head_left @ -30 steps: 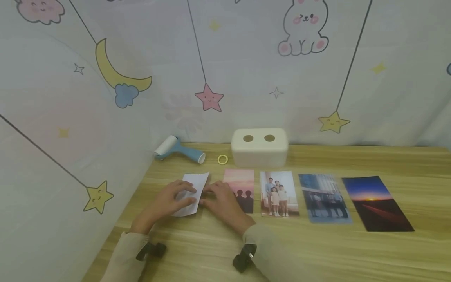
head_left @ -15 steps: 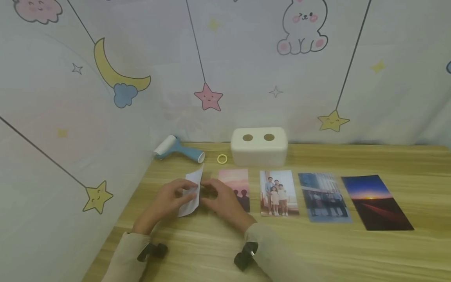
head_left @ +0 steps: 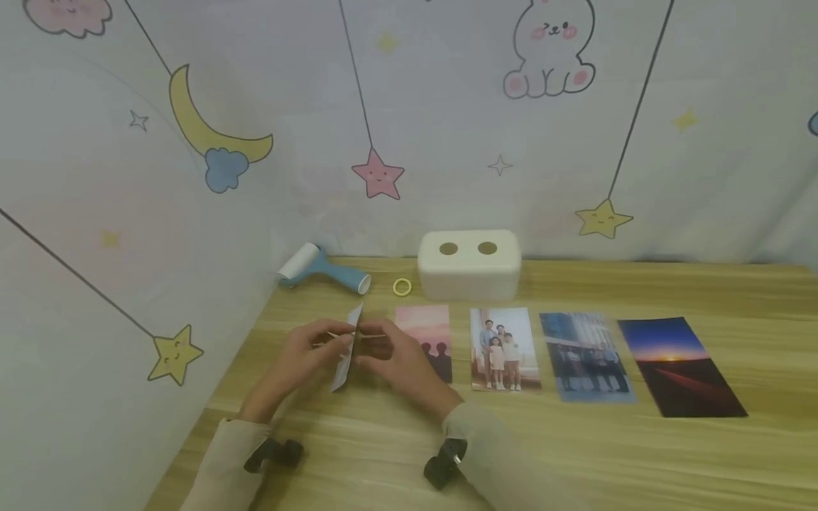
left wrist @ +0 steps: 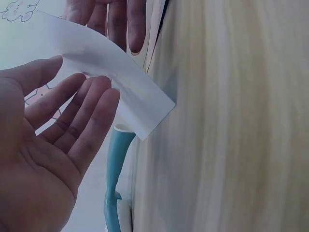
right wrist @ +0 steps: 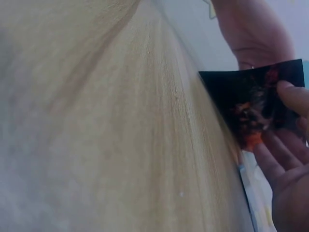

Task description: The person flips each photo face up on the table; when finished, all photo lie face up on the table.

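Observation:
A photo print (right wrist: 246,101) with a dark picture side and a white back stands on edge between both hands, slightly bowed. In the left wrist view the photo's white back (left wrist: 111,63) faces my left hand (left wrist: 58,130), whose thumb and fingertips come up to it. From the picture side my right hand (head_left: 405,358) holds it, thumb and fingers at the dark face. A thin pale line, perhaps a band, crosses near the fingertips; I cannot tell what it is. In the head view my left hand (head_left: 303,358) is left of the photo.
A pink silhouette photo (head_left: 424,341), a family photo (head_left: 505,348), a blue group photo (head_left: 586,355) and a sunset photo (head_left: 680,365) lie in a row. Behind are a blue-handled lint roller (head_left: 329,270), a small yellow ring (head_left: 402,287) and a white box (head_left: 469,273) with two holes.
The held photo has turned from leaning with its white back showing to nearly edge-on. The pink photo has shifted slightly left. Both hands stay in nearly the same place.

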`<state>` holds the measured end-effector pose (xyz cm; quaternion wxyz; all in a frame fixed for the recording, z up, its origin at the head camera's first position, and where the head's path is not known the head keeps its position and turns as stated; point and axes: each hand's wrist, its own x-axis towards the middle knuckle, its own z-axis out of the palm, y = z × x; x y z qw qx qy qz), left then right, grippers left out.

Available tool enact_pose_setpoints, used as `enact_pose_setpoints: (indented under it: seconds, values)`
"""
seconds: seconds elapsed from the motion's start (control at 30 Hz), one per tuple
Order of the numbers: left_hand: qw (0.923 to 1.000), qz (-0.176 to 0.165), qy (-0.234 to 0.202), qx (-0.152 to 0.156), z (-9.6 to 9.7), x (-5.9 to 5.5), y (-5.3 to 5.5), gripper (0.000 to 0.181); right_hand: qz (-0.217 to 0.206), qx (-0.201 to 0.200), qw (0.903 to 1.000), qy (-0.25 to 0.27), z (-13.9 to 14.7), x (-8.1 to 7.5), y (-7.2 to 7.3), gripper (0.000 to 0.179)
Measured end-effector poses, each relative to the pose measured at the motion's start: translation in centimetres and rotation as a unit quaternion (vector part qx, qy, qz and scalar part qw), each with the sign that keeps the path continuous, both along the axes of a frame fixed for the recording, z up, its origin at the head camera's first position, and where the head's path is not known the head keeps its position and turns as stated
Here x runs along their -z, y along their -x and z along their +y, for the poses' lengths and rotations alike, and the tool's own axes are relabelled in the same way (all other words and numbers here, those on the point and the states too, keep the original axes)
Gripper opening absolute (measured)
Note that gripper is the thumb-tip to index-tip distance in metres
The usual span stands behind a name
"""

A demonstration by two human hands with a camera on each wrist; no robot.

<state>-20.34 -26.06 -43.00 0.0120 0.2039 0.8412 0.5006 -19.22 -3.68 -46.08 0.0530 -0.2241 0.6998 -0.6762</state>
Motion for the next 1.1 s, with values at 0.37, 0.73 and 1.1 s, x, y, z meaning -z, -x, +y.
enact_pose_setpoints:
  seconds: [0.37, 0.73, 1.1]
  values:
    - [0.9979, -0.041, -0.05, 0.001, 0.2, -0.5, -0.1, 0.024, -0.003, 0.003, 0.9999, 0.01, -0.1, 0.1, 0.1, 0.05]
    - [0.9977, -0.056, -0.026, -0.029, 0.6, -1.0, -0.4, 0.029, -0.015, 0.0, 0.9998, 0.009, -0.1, -0.1, 0.0, 0.053]
    - [0.9984, -0.047, -0.02, -0.023, 0.5, -1.2, -0.5, 0.026, -0.027, -0.003, 0.9996, 0.007, -0.1, -0.2, -0.3, 0.055]
